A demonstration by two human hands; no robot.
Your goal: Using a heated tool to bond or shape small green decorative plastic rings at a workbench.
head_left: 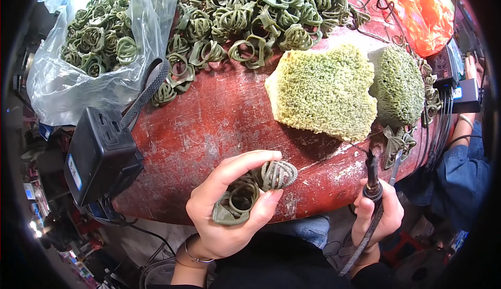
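My left hand (222,211) pinches a green wax ring piece (237,203) between thumb and fingers; its ribbed, rounded head (279,175) shows at the fingertips. My right hand (378,213) is wrapped around a black pen-like tool (371,182) with a thin tip and a grey cord, like a wax-carving iron. The tip points up and left, apart from the ring piece. A slim metal blade (397,164) also sticks up from the right hand; its lower end is hidden. Beyond the hands lies a yellow-green, rough-faced sponge-like block (323,91).
A pile of green rings (250,17) covers the far side of the red table (193,132). More rings fill a clear plastic bag (47,85). A black device with a strap (104,153) stands left. A darker green block (399,85), an orange bag (420,15) and another person's sleeve (464,174) are right.
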